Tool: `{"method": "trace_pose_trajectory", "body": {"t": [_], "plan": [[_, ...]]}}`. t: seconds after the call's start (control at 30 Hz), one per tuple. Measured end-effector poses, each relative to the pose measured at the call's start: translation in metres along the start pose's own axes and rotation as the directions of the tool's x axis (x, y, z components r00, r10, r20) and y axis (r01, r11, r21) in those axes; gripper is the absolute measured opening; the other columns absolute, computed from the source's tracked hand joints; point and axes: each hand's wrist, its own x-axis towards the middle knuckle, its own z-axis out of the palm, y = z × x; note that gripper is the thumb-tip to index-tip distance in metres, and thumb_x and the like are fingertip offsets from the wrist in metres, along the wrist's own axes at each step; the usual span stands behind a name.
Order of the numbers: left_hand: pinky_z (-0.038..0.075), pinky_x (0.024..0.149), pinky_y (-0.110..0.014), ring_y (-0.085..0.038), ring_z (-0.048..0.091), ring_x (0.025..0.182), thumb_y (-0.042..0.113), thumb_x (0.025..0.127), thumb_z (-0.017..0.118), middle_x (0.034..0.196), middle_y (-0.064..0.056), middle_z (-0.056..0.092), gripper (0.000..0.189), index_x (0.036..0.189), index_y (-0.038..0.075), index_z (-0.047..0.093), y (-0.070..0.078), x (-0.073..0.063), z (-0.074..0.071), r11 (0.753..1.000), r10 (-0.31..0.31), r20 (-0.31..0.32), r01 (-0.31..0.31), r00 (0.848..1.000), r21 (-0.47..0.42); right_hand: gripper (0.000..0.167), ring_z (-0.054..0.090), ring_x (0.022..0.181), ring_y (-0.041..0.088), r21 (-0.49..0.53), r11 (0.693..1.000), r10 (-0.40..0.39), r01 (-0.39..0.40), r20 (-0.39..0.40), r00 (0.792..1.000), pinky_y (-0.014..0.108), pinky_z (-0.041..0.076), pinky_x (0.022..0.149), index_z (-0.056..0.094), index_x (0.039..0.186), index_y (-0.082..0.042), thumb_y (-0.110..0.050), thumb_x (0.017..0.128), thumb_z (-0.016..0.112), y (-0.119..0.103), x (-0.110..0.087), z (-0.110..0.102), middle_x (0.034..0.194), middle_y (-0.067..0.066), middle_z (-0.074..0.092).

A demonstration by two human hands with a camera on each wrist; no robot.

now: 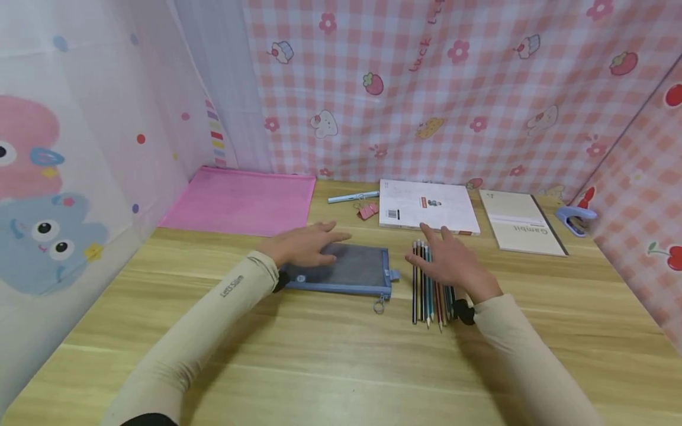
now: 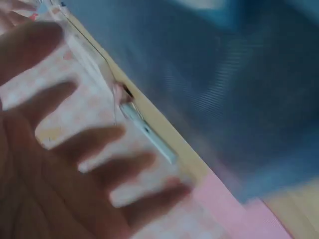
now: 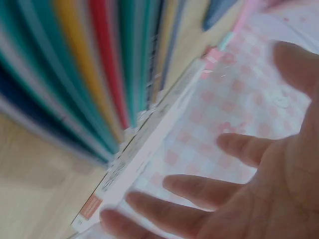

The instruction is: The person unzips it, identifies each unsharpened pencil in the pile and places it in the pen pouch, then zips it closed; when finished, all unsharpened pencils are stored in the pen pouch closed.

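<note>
Blue mesh pouch (image 1: 362, 266) on the counter (image 1: 319, 361): from the head view, the left hand (image 1: 303, 245) hovers over it, the right hand (image 1: 450, 260) over coloured pencils (image 1: 430, 302). Left wrist view: fingers (image 2: 89, 142) extended and spread, pouch apart from them. Right wrist view: fingers (image 3: 204, 191) likewise splayed, pencils apart.

Grey-blue rectangular mesh pouch (image 1: 362, 265), brighter blue trim (image 1: 341, 289). Slim teal, navy, red and yellow pencils (image 1: 429, 299). Flat rectangular plain-pink folder (image 1: 245, 202). Pink-and-white gingham cloth backdrop (image 1: 405, 106), strawberry and flower prints (image 1: 373, 84). Tan wood-grain tabletop (image 1: 341, 367).
</note>
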Motion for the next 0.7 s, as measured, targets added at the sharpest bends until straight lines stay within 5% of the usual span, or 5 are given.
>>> {"method": "trace_pose_trajectory", "body": {"t": [0.1, 0.2, 0.37, 0.57, 0.7], "plan": [[0.034, 0.123, -0.048, -0.034, 0.043, 0.146, 0.022, 0.1, 0.059, 0.155, -0.017, 0.046, 0.05, 0.148, 0.01, 0.05, 0.007, 0.019, -0.005, 0.989, 0.146, 0.033, -0.145, 0.989, -0.035, 0.075, 0.042, 0.138, 0.053, 0.024, 0.999, -0.047, 0.047, -0.016, 0.999, 0.068, 0.043, 0.105, 0.033, 0.155, -0.001, -0.051, 0.101, 0.051, -0.007, -0.009, -0.003, 0.155, 0.033, 0.037], [0.042, 0.118, -0.042, -0.028, 0.055, 0.136, 0.015, 0.097, 0.064, 0.145, -0.009, 0.06, 0.044, 0.14, 0.008, 0.058, 0.017, 0.04, -0.008, 0.972, 0.225, 0.005, -0.224, 0.974, -0.07, 0.065, 0.058, 0.125, 0.045, 0.061, 0.992, -0.106, 0.109, -0.052, 0.993, 0.06, 0.051, 0.1, 0.05, 0.143, 0.003, -0.044, 0.1, 0.056, -0.012, -0.019, -0.002, 0.139, 0.028, 0.058], [0.051, 0.109, -0.036, -0.024, 0.063, 0.126, 0.011, 0.096, 0.066, 0.14, -0.002, 0.064, 0.038, 0.134, 0.014, 0.065, 0.028, 0.061, -0.015, 0.936, 0.289, 0.027, -0.276, 0.957, -0.217, 0.044, 0.07, 0.081, 0.017, 0.213, 0.945, -0.239, 0.248, -0.067, 0.969, 0.037, 0.059, 0.071, 0.067, 0.122, 0.002, -0.034, 0.097, 0.064, -0.024, -0.034, 0.006, 0.101, 0.013, 0.076], [0.052, 0.104, -0.025, -0.016, 0.065, 0.123, -0.007, 0.097, 0.053, 0.131, -0.005, 0.07, 0.038, 0.129, 0.008, 0.067, 0.033, 0.08, -0.013, 0.797, 0.399, 0.127, -0.275, 0.908, -0.537, 0.024, 0.059, 0.07, 0.006, 0.411, 0.872, -0.3, 0.266, 0.019, 0.954, 0.024, 0.049, 0.06, 0.075, 0.106, -0.008, -0.028, 0.096, 0.068, -0.029, -0.049, 0.018, 0.083, 0.0, 0.073], [0.053, 0.102, -0.022, -0.016, 0.066, 0.121, -0.01, 0.093, 0.057, 0.129, -0.006, 0.071, 0.04, 0.126, 0.007, 0.069, 0.038, 0.089, -0.01, 0.772, 0.464, 0.195, -0.286, 0.864, -0.568, 0.016, 0.057, 0.064, 0.003, 0.421, 0.842, -0.381, 0.337, 0.024, 0.924, 0.02, 0.047, 0.055, 0.076, 0.104, -0.01, -0.021, 0.093, 0.071, -0.033, -0.056, 0.026, 0.077, -0.003, 0.071]]}}
